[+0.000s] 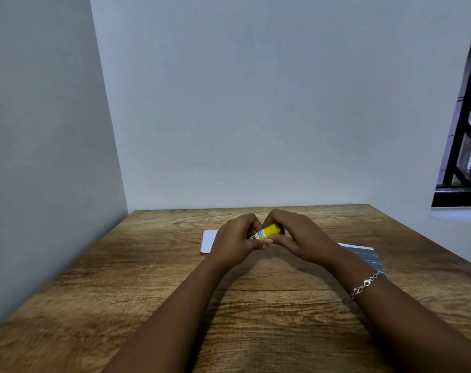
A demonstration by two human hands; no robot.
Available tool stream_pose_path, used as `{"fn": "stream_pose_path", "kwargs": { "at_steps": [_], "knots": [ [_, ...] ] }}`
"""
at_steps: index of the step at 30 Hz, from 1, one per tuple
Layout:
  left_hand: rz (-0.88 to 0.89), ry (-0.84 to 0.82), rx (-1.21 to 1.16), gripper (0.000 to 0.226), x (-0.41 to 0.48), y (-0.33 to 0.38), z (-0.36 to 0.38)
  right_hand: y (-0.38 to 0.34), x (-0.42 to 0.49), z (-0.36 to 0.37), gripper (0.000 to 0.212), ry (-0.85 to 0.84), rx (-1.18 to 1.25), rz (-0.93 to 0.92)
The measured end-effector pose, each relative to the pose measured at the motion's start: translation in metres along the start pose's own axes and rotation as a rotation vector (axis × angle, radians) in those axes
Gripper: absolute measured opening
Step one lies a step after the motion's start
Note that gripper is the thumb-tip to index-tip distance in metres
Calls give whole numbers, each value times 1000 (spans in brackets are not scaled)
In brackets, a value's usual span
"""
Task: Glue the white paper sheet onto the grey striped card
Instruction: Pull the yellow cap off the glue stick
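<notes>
A yellow glue stick is held between both hands above the middle of the wooden table. My left hand grips its lower, labelled end. My right hand closes around its upper end, hiding the cap. A white paper sheet lies flat on the table behind my left hand, mostly hidden by it. The grey striped card lies to the right, partly covered by my right wrist, which wears a bracelet.
The table stands in a corner, with a wall along its left side and another at the back. A dark barred window is at the far right.
</notes>
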State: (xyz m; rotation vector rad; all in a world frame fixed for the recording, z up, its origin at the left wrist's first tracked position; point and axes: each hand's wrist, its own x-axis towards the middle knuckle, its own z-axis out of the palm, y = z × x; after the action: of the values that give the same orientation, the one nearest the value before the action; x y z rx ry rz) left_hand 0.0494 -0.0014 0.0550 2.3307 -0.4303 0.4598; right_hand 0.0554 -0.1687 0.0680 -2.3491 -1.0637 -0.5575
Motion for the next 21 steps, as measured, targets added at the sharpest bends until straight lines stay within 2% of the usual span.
{"fn": "stream_pose_path", "kwargs": {
  "at_steps": [5, 10, 16, 21],
  "knots": [
    [106, 79, 249, 23, -3, 3, 4, 3, 1, 3, 12, -34, 62, 123],
    [56, -28, 191, 23, 3, 2, 1, 6, 2, 3, 15, -55, -73, 92],
    [-22, -254, -110, 13, 1, -3, -8, 3, -1, -1, 18, -83, -184, -3],
    [-20, -234, 117, 14, 0, -5, -2, 5, 2, 1, 27, -212, -383, 39]
  ]
}}
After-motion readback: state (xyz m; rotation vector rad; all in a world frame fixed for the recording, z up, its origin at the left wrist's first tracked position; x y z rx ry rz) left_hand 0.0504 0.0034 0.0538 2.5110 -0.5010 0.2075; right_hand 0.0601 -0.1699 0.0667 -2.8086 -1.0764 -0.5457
